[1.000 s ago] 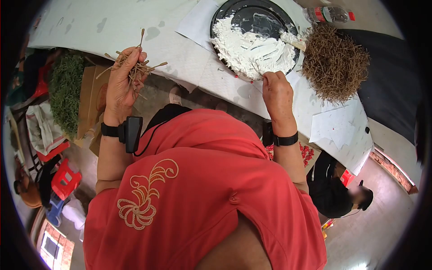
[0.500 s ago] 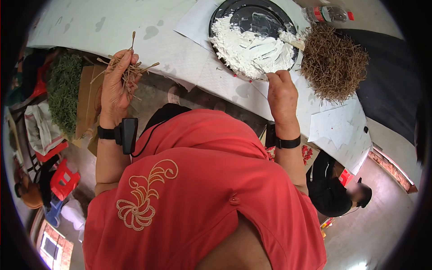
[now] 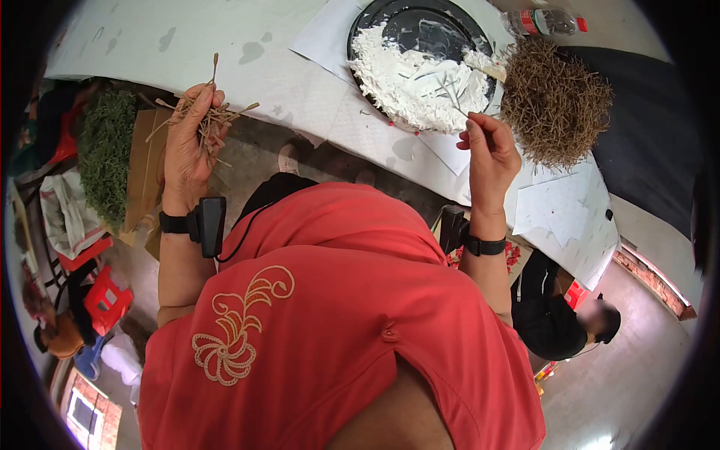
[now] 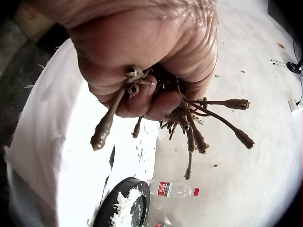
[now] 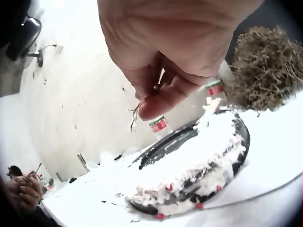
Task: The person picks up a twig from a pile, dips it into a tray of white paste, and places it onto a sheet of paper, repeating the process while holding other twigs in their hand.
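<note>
My left hand (image 3: 192, 146) grips a bundle of brown stems with thickened tips (image 3: 214, 120), held off the table's edge; in the left wrist view the stem ends (image 4: 191, 132) splay out below the curled fingers. Between thumb and fingertips, my right hand (image 3: 491, 161) pinches a thin forked stem (image 3: 452, 96) above the near right part of a round black lid (image 3: 427, 34) spread with white paste (image 3: 420, 90). In the right wrist view that stem (image 5: 135, 117) hangs from the fingertips, apart from the paste. A pale spreader (image 3: 493, 70) lies in the paste.
Right of the lid sits a large heap of brown stems (image 3: 556, 109). A plastic bottle (image 3: 547, 22) lies behind it, and papers (image 3: 551, 206) lie on the table (image 3: 187, 37). Green foliage (image 3: 111, 157) and a cardboard box (image 3: 146, 161) stand at left. A person in black (image 3: 551, 315) is at lower right.
My right hand has moved right and turned, lifting its stem off the near edge of the paste. My left hand has shifted slightly left, still holding the bundle.
</note>
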